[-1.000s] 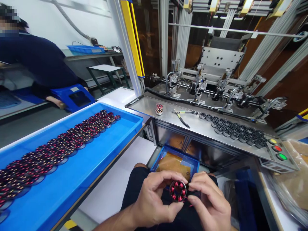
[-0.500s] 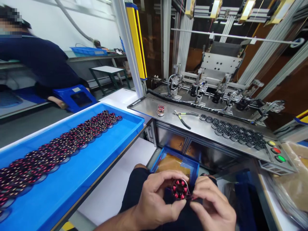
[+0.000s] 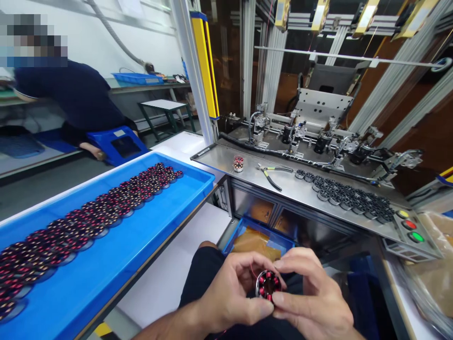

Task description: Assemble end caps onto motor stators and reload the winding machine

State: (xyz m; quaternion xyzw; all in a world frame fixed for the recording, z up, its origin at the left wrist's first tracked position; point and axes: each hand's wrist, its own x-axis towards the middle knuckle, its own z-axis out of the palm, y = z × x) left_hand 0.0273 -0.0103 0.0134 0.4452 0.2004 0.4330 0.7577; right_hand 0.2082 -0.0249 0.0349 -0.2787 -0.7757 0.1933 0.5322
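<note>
Between my two hands, above my lap, is a motor stator (image 3: 268,286), a ring with red wire coils inside a metal rim. My left hand (image 3: 237,290) grips it from the left, thumb below and fingers over the top. From the right, my right hand (image 3: 313,293) closes on the same stator, its thumb against the lower front and fingertips at the top edge. A thin red wire end shows at the stator's upper left. The far side of the stator is hidden by my fingers.
A blue tray (image 3: 170,217) at left bears many wound stators (image 3: 92,212). On the metal ledge (image 3: 221,163) lie two wound stators (image 3: 238,164), cutting pliers (image 3: 272,174) and several bare cores (image 3: 350,196). Behind stands a winding machine (image 3: 322,111); a button box (image 3: 412,231) sits right. A person (image 3: 67,94) sits at far left.
My right hand has moved left from the loose wire onto the stator. The stator has turned, its wire end now at the upper left. The view has shifted slightly.
</note>
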